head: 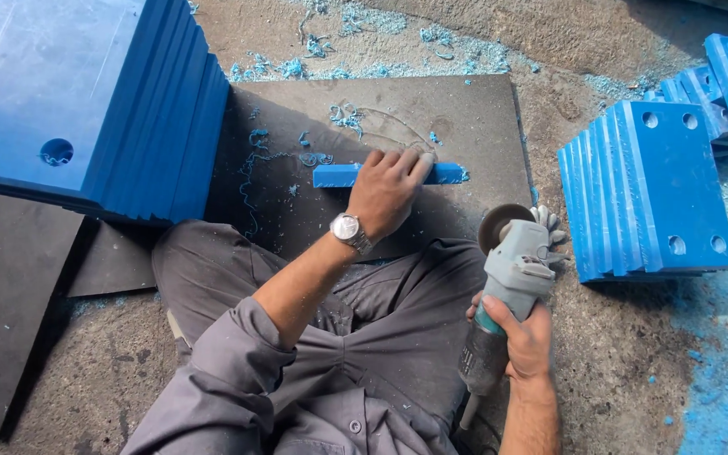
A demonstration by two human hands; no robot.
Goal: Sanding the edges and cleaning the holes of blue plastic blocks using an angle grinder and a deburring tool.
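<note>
Fingers [398,162] of left hand [388,192] pressed flat over narrow blue plastic bar [337,175], pinning it on dark mat [465,118] at twelve o'clock from crossed legs. Large stack of blue slabs [94,101] at ten o'clock. Right hand [526,337] at four o'clock, closed around grey angle grinder [511,278], disc [499,226] raised, apparently clear of bar. Stack of drilled blue plates [650,185] at two o'clock. Blue shavings [330,50] scattered over mat and floor: some cutting probably done; bar's finish hard to judge, piles seemingly waiting.
</note>
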